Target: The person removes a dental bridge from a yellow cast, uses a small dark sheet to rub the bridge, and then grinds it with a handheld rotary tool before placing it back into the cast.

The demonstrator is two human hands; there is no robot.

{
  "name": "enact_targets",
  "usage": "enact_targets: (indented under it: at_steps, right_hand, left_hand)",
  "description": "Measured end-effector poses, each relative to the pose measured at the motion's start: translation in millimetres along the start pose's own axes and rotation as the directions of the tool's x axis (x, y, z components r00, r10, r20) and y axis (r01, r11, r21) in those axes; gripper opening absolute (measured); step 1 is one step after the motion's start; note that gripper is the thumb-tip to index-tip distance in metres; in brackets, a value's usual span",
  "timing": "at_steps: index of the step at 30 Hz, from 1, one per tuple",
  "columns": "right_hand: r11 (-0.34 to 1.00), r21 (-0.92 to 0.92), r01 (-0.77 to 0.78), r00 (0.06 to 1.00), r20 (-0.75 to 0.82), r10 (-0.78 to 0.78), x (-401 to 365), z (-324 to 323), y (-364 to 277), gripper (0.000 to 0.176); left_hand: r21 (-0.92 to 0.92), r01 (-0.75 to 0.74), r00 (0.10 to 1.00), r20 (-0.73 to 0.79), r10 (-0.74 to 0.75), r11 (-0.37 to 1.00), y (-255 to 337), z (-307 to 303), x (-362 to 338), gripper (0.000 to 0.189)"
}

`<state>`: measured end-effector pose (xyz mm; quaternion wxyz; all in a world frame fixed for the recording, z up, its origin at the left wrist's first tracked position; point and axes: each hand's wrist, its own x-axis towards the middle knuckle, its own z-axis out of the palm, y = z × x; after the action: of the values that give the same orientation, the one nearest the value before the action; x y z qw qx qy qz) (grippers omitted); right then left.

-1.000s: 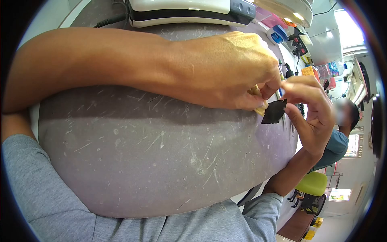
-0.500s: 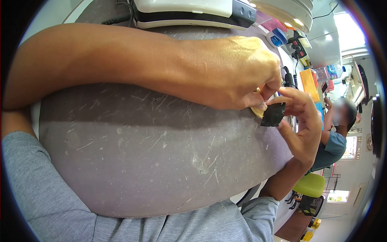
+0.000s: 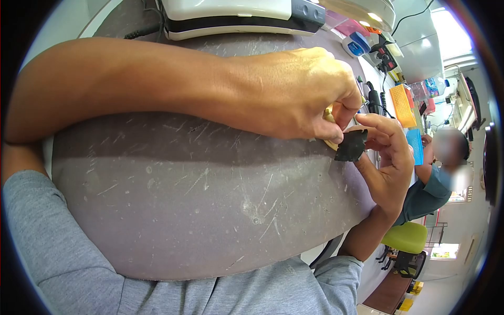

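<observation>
My left hand [image 3: 310, 94] reaches in from the left, back of the hand upward, thumb and fingers pinched round a small cream-yellow piece [image 3: 332, 145]. Most of that piece is hidden by the fingers, so its kind does not show. My right hand [image 3: 388, 157] comes from the lower right, fingers curled and thumb raised. Between its thumb and fingers is a small black sheet piece [image 3: 350, 146] with ragged edges. The black piece lies against the left thumb tip and overlaps the cream-yellow piece. Both hands meet over the right part of the scratched grey work surface [image 3: 199, 210].
A white and black machine [image 3: 231, 18] stands at the back under a lamp head [image 3: 362, 10]. Beyond the hands are a blue-labelled jar [image 3: 357, 44], a black cable [image 3: 374, 97], an orange box [image 3: 402, 105] and a blue basket [image 3: 415, 146]. A co-worker [image 3: 425, 194] sits at the right.
The whole view has shifted slightly left. My left thumb sits closer on the black sheet piece, which has tilted a little. The co-worker has shifted slightly.
</observation>
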<state>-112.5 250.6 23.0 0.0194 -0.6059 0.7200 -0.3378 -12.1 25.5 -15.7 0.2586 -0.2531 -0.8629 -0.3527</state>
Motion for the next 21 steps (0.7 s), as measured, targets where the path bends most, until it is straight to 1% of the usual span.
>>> enact_targets:
  at_steps: [1, 2, 4, 8, 10, 11, 13, 14, 16, 20, 21]
  right_hand:
    - [1.0, 0.0, -0.001, 1.0, 0.002, 0.001, -0.3, 0.2, -1.0, 0.046]
    - [1.0, -0.02, 0.007, 1.0, 0.007, -0.007, -0.2, -0.1, -1.9, 0.045]
    - [0.999, -0.042, 0.019, 1.0, 0.015, -0.018, 0.8, -0.5, -3.3, 0.045]
    - [0.997, -0.06, 0.046, 0.999, 0.005, -0.046, 1.1, 1.2, -7.6, 0.044]
    - [0.996, -0.072, 0.052, 0.999, 0.0, -0.052, 0.8, 0.3, -8.3, 0.044]
    - [0.996, -0.071, 0.047, 0.999, 0.007, -0.046, 0.3, -0.4, -7.9, 0.044]
    - [0.997, -0.067, 0.041, 0.999, 0.014, -0.04, -0.7, -1.2, -7.2, 0.044]
    - [0.996, -0.069, 0.051, 0.999, 0.008, -0.05, -1.3, -1.0, -5.8, 0.044]
    - [0.996, -0.069, 0.059, 0.998, 0.002, -0.059, -2.0, -0.5, -4.1, 0.044]
    - [0.993, -0.086, 0.086, 0.996, 0.009, -0.086, -1.2, -0.7, -2.5, 0.043]
    - [0.991, -0.096, 0.097, 0.995, 0.015, -0.096, -0.6, -0.6, -2.7, 0.043]
  left_hand:
    - [0.0, 0.034, 0.999, 0.025, -0.034, 0.999, 2.7, -1.5, -1.0, 0.022]
    - [0.0, 0.035, 0.999, 0.023, -0.035, 0.999, 2.8, -1.4, -1.8, 0.022]
    - [0.011, -0.029, 0.999, -0.036, 0.029, 1.0, 1.1, -0.7, -2.9, 0.023]
    - [-0.016, -0.017, 1.0, -0.018, 0.017, 1.0, -1.6, -4.1, -5.3, 0.026]
    - [-0.041, -0.107, 0.994, 0.005, 0.107, 0.993, -5.6, -9.9, -6.0, 0.026]
    - [-0.04, -0.108, 0.994, 0.004, 0.108, 0.993, -7.2, -12.3, -6.9, 0.026]
    - [-0.087, -0.05, 0.998, 0.029, 0.053, 0.995, -1.9, -22.8, -7.1, 0.024]
    - [-0.086, -0.05, 0.998, 0.032, 0.052, 0.995, 0.8, -26.3, -7.0, 0.024]
    - [-0.065, 0.04, 0.993, 0.11, -0.033, 0.997, 3.5, -29.5, -7.1, 0.015]
    - [-0.075, 0.061, 0.995, 0.082, -0.055, 0.995, -0.5, -23.9, -6.5, 0.014]
    - [-0.054, 0.033, 0.996, 0.083, -0.028, 0.998, -0.9, -23.7, -6.9, 0.013]
